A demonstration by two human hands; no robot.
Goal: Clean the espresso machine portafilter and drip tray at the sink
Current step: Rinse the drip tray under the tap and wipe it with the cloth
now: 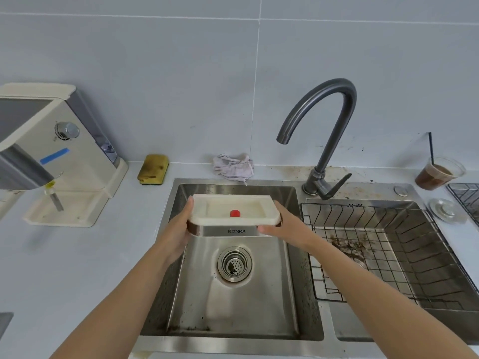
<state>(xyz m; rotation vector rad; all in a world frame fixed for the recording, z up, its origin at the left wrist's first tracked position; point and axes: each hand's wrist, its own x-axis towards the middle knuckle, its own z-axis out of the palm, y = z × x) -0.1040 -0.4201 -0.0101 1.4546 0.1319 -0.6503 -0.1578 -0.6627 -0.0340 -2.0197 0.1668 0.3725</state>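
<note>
Only the head view here: the drip tray [234, 216] is held up over the left basin of the sink [233, 301], roughly level, open side up, with the red float [235, 213] poking up in the middle. Left hand [178, 229] has its grip wrapped on the left short end, right hand [282, 225] on the right short end, fingers curled under and thumbs along the rim, both closed on the tray. Long axis runs left to right, and the metal front face with the brand lettering points back at the person. Looks like stiff, light plastic with a metal strip, so I'd say it won't flex, but it'll get slippery once wet (and any liquid inside will slosh if tipped fast). Holding it by the two ends seems the right call. The faucet [321, 130] spout sits behind and to the right of it, no water visible. Can't spot the portafilter; the espresso machine [54, 149] is on the worktop [77, 268] at left.
</note>
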